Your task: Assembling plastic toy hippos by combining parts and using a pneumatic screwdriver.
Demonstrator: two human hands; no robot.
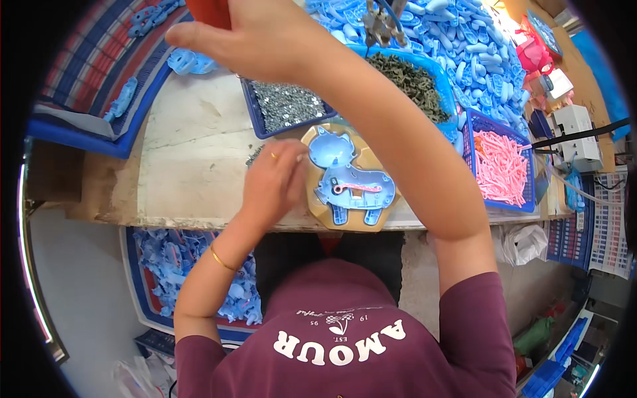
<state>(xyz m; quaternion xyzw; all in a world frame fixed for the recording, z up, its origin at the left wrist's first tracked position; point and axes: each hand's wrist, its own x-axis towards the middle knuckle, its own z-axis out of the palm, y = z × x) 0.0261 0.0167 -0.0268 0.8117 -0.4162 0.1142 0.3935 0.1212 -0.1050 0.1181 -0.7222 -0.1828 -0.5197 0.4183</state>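
Note:
A light blue animal-shaped plastic shell half [358,176] lies in a tan block-like fixture [310,209] near the table edge. Across its body rests a pink strip [361,188] with a ring at one end. Just left of the fixture is my left hand [273,182], fingers pinched together and slightly blurred; whatever they hold is hidden. Small metal pieces [253,154] lie beside it. My right arm crosses over to the upper left, where my right hand [249,40] is closed around a red-orange object [209,12], cut off by the frame edge.
Behind the fixture stand a blue tray of small metal screws [288,106] and a bin of dark green pieces [411,86]. Blue plastic parts [464,53] are heaped beyond. A basket of pink strips [497,169] sits right. A metal tool head [383,26] hangs above.

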